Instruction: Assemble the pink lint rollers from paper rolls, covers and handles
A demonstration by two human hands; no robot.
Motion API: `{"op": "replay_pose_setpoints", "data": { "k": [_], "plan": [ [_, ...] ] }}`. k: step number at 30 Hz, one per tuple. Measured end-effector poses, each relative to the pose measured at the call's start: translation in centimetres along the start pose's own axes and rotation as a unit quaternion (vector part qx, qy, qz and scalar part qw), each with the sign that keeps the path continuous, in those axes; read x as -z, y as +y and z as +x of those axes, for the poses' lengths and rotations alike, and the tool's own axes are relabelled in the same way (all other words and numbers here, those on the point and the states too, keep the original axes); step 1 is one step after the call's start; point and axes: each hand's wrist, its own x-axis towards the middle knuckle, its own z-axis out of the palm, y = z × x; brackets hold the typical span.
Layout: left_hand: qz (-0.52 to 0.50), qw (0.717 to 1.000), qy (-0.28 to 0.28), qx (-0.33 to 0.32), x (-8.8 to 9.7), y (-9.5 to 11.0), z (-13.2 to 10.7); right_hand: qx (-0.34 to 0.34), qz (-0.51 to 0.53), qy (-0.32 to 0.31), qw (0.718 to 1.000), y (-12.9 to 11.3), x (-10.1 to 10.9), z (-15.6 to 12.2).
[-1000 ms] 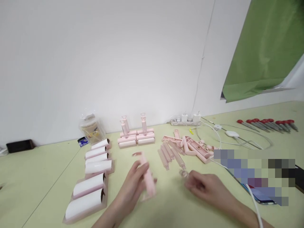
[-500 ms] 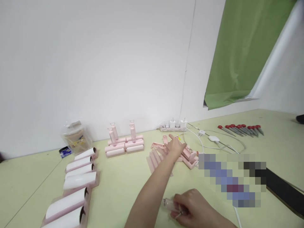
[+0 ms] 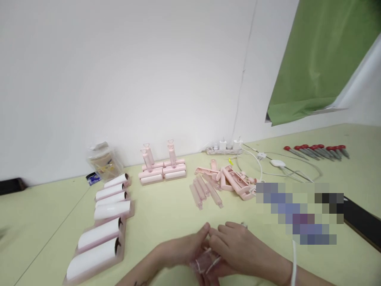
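Low in front of me, my left hand (image 3: 192, 248) and my right hand (image 3: 238, 246) meet around a clear, pinkish plastic handle (image 3: 203, 262). The left fingers are closed about its near side, and a thin whitish loop shows by it. My right hand is curled over the same handle, fingers bent; a small shiny end pokes out beyond its knuckles. Whether the left hand holds another small part is hidden. Past the hands lie several clear pink handles (image 3: 205, 190) and a heap of pink plastic roller frames (image 3: 235, 180).
At left stands a row of white lint roller refills (image 3: 99, 234) in pink covers. Pink lint rollers (image 3: 162, 172) with upright handles sit by the wall, beside a plastic bag (image 3: 104, 161). A power strip (image 3: 224, 151), cables, red-ended tools (image 3: 315, 151) and a black phone (image 3: 361, 222) occupy the right.
My left hand has come back from the heap of pink parts to my right hand, and both now close around the clear handle. The view has shifted slightly.
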Motion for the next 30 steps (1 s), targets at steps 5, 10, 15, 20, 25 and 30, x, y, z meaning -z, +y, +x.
{"op": "replay_pose_setpoints", "data": {
  "k": [5,10,15,20,25,30],
  "plan": [
    [-0.258,0.965,-0.041,-0.028,-1.2,-4.1,-2.9,-0.014,0.096,0.058,0.994,-0.7,0.5,0.8],
    [-0.248,0.953,0.117,-0.129,-0.3,-5.0,-3.9,-0.229,0.342,0.022,0.911,0.4,1.4,0.2],
    [-0.177,0.958,0.16,-0.162,-0.1,-5.9,-3.6,-0.329,0.494,-0.065,0.802,0.5,0.7,0.6],
    [-0.016,0.956,0.257,-0.14,-0.7,-5.9,-4.0,-0.366,0.571,-0.077,0.731,0.1,-0.5,0.3],
    [0.285,0.898,0.313,-0.123,-1.9,-5.0,-5.0,-0.353,0.674,-0.07,0.645,-0.7,0.1,0.4],
    [0.343,0.898,0.258,-0.095,-2.7,-4.4,-4.8,-0.244,0.774,-0.142,0.567,-1.5,2.8,1.1]
  ]
}}
